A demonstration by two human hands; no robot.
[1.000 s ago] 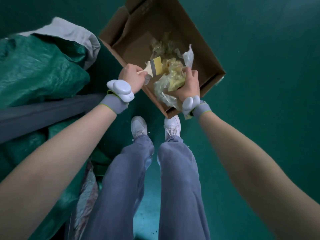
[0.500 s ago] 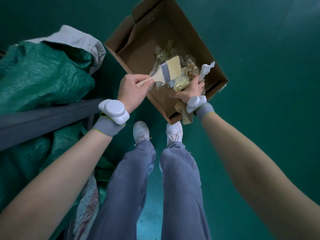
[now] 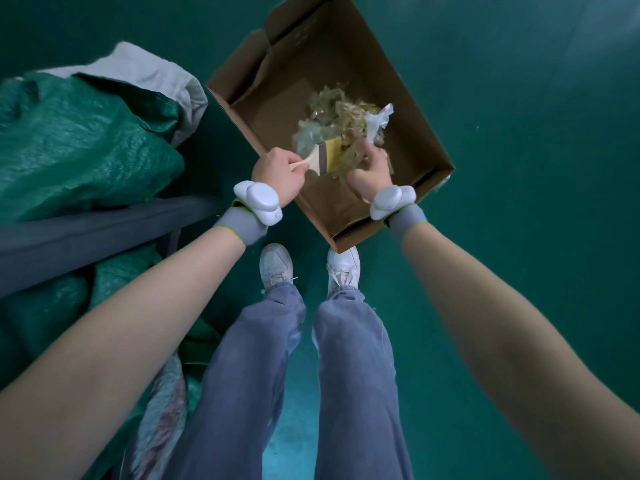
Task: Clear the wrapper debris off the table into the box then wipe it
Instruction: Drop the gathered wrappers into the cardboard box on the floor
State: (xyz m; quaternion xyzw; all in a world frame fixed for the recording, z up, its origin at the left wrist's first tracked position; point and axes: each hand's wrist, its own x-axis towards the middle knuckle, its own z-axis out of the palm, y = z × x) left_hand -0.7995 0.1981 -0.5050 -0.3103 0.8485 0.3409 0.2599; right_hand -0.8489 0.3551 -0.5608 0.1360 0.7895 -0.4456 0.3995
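An open cardboard box lies on the green floor in front of my feet. A heap of clear and yellowish wrapper debris with a white scrap sits inside it. My left hand is closed on the wooden handle of a flat paint brush, whose yellow bristles press against the debris beside my right hand. My right hand hovers over the box's near part, back toward me, fingers curled on a few wrapper pieces; its palm is hidden.
At the left a green tarp and a grey cloth hang over a dark table edge. My legs and white shoes stand just below the box. Green floor surrounds the box on the right.
The big bundle in my right hand has mostly dropped into the box, and the heap is larger. The brush has swung down against my right hand. The view has shifted slightly.
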